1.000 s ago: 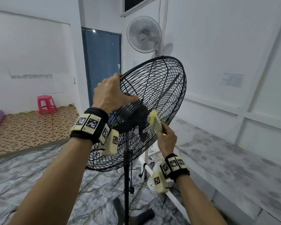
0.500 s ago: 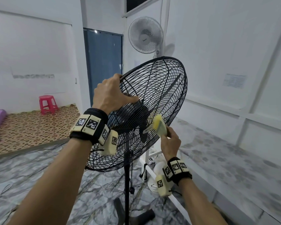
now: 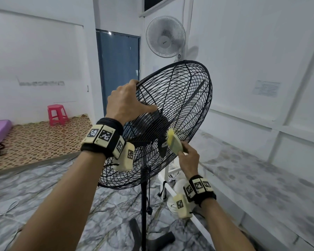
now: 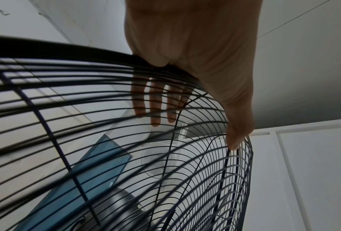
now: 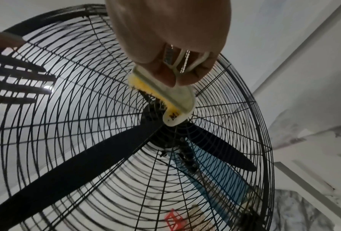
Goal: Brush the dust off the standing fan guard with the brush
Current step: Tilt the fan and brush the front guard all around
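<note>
Yellow-bristled brush [image 3: 174,142] against the black fan guard [image 3: 192,113] near its hub, right hand [image 3: 188,159] fingers [image 5: 161,73] pinching its handle, left hand [image 3: 124,104] fingers [image 4: 156,109] wrapped over the guard's rim.

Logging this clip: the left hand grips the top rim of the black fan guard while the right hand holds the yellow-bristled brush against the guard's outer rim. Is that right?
Not quite. The brush is not at the outer rim; its bristles sit at the centre hub of the fan guard, as the right wrist view shows. The rest holds: the left hand grips the top rim and the right hand holds the brush.
</note>
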`<move>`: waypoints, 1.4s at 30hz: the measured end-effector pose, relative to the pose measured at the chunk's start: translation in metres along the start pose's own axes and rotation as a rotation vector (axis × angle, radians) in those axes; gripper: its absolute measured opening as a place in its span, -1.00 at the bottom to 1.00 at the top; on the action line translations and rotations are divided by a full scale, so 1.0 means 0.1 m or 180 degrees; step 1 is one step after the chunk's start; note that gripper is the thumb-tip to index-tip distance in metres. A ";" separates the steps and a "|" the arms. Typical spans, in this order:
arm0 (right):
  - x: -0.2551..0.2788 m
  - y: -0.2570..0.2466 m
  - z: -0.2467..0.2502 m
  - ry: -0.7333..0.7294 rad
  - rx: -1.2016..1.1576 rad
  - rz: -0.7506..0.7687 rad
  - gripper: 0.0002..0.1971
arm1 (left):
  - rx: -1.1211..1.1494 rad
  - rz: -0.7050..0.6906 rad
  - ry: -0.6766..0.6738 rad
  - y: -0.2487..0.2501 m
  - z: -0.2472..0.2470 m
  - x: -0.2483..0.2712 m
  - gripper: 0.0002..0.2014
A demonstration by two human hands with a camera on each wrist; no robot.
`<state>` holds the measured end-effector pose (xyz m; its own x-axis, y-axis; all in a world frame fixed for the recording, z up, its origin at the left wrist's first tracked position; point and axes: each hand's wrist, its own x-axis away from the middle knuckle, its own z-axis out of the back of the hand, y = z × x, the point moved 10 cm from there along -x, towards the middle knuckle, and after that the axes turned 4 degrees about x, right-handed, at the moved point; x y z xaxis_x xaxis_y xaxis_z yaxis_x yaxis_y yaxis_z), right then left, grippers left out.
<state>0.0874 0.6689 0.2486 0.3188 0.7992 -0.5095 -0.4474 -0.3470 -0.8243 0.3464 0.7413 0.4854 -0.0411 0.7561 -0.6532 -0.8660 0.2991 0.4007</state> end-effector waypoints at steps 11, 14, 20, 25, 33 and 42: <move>0.05 -0.16 0.10 0.0007 0.0082 0.0274 -0.65 | 0.0012 -0.0018 -0.0018 -0.01 -0.01 -0.01 0.02; 0.13 -0.55 0.37 0.0381 0.0102 0.0675 -0.67 | 0.0017 -0.0010 -0.0040 -0.02 -0.01 0.01 0.05; 0.38 -1.70 0.91 0.0858 -0.0037 0.1598 -0.72 | 0.0048 0.0028 -0.0205 0.00 -0.04 0.01 0.07; 0.47 -2.53 1.06 0.1123 -0.0180 0.2061 -0.77 | 0.0105 0.0064 -0.0309 -0.02 -0.04 0.02 0.09; 0.51 -3.42 0.69 0.0659 0.0065 0.2928 -0.86 | 0.0070 0.0168 -0.0335 -0.18 0.01 0.12 0.12; 0.52 -3.39 0.53 0.0458 0.0360 0.3035 -0.87 | 0.0190 0.0167 -0.0215 -0.23 -0.02 0.14 0.02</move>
<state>0.2112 0.8544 0.5150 -0.1233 0.1364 -0.9829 -0.6462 -0.7628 -0.0248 0.3648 0.7435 0.4660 -0.0502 0.8085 -0.5864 -0.8323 0.2907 0.4720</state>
